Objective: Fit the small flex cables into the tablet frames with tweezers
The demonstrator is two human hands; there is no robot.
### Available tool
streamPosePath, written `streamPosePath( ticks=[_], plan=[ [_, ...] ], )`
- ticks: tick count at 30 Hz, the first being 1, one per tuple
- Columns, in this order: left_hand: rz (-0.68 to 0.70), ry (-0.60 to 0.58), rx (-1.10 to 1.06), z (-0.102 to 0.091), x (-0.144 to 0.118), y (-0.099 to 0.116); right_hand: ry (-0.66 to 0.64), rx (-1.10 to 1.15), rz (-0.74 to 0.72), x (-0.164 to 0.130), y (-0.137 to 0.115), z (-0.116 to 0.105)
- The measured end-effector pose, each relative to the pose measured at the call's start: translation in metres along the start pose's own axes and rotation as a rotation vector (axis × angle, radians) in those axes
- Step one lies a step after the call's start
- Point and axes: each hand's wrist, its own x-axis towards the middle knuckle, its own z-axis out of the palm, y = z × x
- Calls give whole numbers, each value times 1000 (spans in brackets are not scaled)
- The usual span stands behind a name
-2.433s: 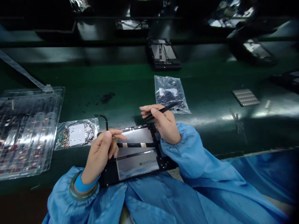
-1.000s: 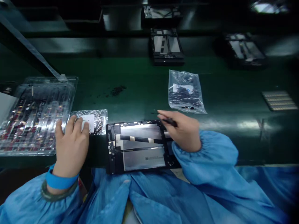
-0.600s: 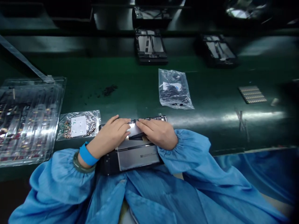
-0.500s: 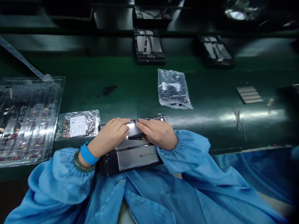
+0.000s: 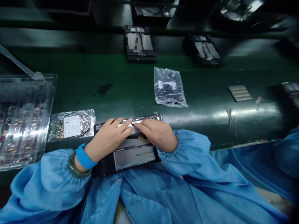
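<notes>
Together, the left hand [image 5: 112, 135] and right hand [image 5: 160, 132] touch the opened tablet [image 5: 134, 157] by the desk's [image 5: 198, 93] near edge. The left is spread open; I can't tell if the right grips.

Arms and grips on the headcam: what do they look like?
Loose blue sleeves with gathered cuffs. Left grip and right grip ungloved. Left wrist: bright-blue band, dark greenish bangle. No band visible on the right wrist.

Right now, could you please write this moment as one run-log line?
left hand: on open device; right hand: on same device, close beside left; clear bag: left of device; bag of black pieces: beyond device, rightward
</notes>
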Motion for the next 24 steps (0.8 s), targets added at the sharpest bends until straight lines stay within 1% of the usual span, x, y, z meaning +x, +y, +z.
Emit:
streamPosePath(
  ticks=[3,5,9,11,14,17,21,24],
  plan=[
    [-51,32,-177,7,0,-9,-37,16,56,-9,2,-7],
    [-71,42,-225,10,0,-14,-51,7,70,-16,4,-11],
    [1,18,-110,8,0,-14,-52,-46,41,-25,8,-12],
    [25,10,-45,4,0,-10,-18,-98,33,-28,10,-10],
    [21,12,15,1,2,-4,54,-162,30,-29,11,-5],
    [9,29,26,1,3,-1,57,-177,33,-30,11,-2],
    [-11,35,-15,3,2,0,44,-167,44,-30,11,0],
    [-4,31,-1,4,2,0,61,-162,49,-30,11,0]
  ],
)
